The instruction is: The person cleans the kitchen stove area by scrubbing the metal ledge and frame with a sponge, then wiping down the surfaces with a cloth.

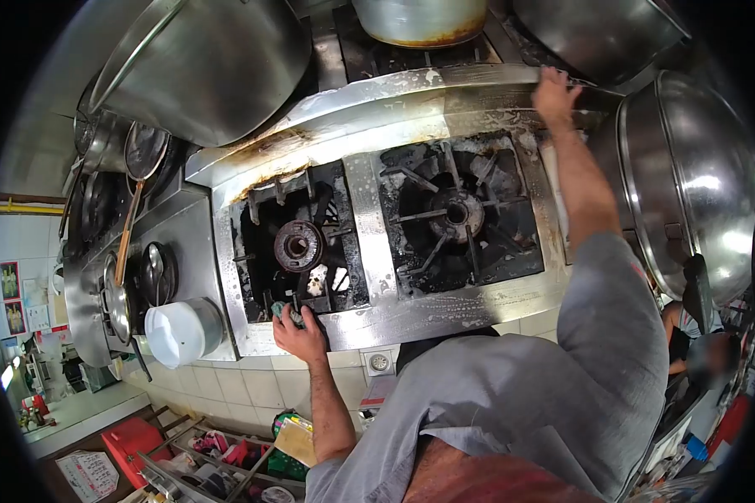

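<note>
My left hand point(300, 337) is closed on a dark green scouring pad point(288, 313), at the front rim of the steel stove point(445, 312) by the left burner point(298, 246). White suds streak the stove's metal frame. My right arm stretches to the far right, and my right hand point(555, 99) is at the raised back ledge point(470, 99) with its fingers apart. I see nothing in it, though it is slightly blurred. Beside that arm, the right burner point(456, 213) sits under its radial grate bars in a blackened well.
Large steel pots point(205, 71) and a scorched aluminium pot point(419, 18) stand behind the ledge. Big steel bowls point(696, 180) lean at the right. A white bucket point(183, 331) and a wooden-handled strainer point(134, 197) are on the left; another person point(688, 335) is at far right.
</note>
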Available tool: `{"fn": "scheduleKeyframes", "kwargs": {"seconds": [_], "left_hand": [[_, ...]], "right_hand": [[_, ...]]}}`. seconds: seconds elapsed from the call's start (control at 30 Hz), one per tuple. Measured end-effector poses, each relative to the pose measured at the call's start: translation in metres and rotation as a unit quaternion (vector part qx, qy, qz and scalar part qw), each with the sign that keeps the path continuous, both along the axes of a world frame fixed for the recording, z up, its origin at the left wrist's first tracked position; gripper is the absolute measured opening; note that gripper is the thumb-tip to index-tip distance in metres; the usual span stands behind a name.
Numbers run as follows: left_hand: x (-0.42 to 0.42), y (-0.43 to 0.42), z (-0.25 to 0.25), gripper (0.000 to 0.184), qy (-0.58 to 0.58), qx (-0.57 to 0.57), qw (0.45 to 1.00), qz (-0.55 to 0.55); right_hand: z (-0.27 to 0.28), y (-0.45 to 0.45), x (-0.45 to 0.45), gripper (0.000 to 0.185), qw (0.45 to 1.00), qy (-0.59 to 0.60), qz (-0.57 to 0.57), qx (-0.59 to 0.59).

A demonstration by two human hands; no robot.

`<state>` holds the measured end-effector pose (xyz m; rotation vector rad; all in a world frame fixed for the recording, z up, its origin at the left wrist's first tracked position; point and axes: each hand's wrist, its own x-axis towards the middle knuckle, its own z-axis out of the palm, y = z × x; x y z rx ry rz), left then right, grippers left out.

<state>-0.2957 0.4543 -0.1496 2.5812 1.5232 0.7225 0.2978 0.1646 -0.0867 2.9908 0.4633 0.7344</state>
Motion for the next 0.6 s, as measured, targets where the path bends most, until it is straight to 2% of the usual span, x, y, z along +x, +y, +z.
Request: {"fn": "scheduleKeyframes", "kwargs": {"seconds": [0.07,0.13,0.17,0.23,0.3,0.33,0.37,0.47,0.5,0.53,0.57,0.6], "left_hand": [[-0.003,0.002,-0.006,0.039,0.0,0.004,1.0,0.002],[-0.003,0.002,-0.006,0.04,0.011,0.014,1.0,-0.005],[-0.004,0.002,-0.006,0.041,0.015,0.017,1.0,-0.01],[-0.006,0.002,-0.007,0.041,0.014,0.018,1.0,-0.015],[-0.003,0.001,-0.005,0.04,-0.001,0.019,1.0,-0.01],[-0.005,0.003,-0.002,0.04,-0.002,0.021,1.0,-0.006],[-0.003,0.003,-0.001,0.04,0.001,0.02,1.0,-0.003],[-0.003,0.002,-0.006,0.04,0.003,0.021,1.0,-0.002],[-0.002,0.004,-0.006,0.04,0.005,0.021,1.0,-0.004],[-0.003,0.002,-0.006,0.04,0.009,0.02,1.0,-0.004],[-0.002,0.001,-0.004,0.04,0.009,0.019,1.0,-0.006],[-0.003,0.002,-0.003,0.04,0.013,0.019,1.0,-0.004]], "right_hand": [[0.002,0.056,-0.048,0.037,0.999,0.007,0.04,-0.005],[-0.017,0.117,-0.083,0.038,0.987,-0.081,0.113,0.082],[-0.015,0.112,-0.079,0.038,0.987,-0.081,0.109,0.084],[-0.012,0.1,-0.072,0.042,0.968,-0.069,0.238,0.046],[-0.01,0.04,-0.038,0.048,0.991,-0.014,0.129,-0.026],[-0.01,0.01,-0.021,0.049,0.995,-0.003,0.094,0.033],[0.001,-0.004,-0.026,0.051,0.998,-0.015,0.061,0.026],[0.005,0.043,-0.046,0.052,0.999,0.024,0.025,0.001],[0.01,0.072,-0.065,0.052,0.994,0.067,0.087,0.005],[-0.014,0.095,-0.074,0.051,0.98,-0.038,0.166,0.102],[0.0,0.108,-0.086,0.052,0.979,0.036,0.166,0.112],[-0.001,0.109,-0.083,0.052,0.979,0.04,0.168,0.113]]}}
